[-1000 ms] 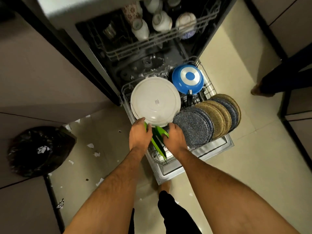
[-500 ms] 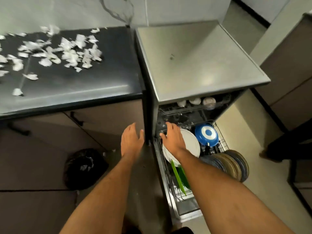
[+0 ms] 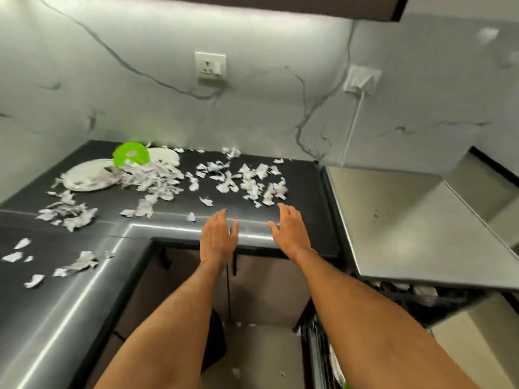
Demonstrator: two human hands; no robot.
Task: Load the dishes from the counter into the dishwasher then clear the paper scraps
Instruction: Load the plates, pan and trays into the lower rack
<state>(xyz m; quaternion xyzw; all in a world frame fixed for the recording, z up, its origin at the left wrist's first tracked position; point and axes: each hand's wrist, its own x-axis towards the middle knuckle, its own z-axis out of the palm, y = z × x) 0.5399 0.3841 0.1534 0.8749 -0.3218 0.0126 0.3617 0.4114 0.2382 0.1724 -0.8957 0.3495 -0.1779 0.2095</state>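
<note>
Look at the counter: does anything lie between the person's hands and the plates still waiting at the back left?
Yes. Torn paper scraps lie across the black counter between the left hand, the right hand and the white plate; some rest on it. The green plate leans behind.

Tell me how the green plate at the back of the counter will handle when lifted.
The green plate looks like thin plastic, so probably light and not fragile. It sits tilted on a white plate amid paper scraps, so it may slide, and scraps may come along.
</note>
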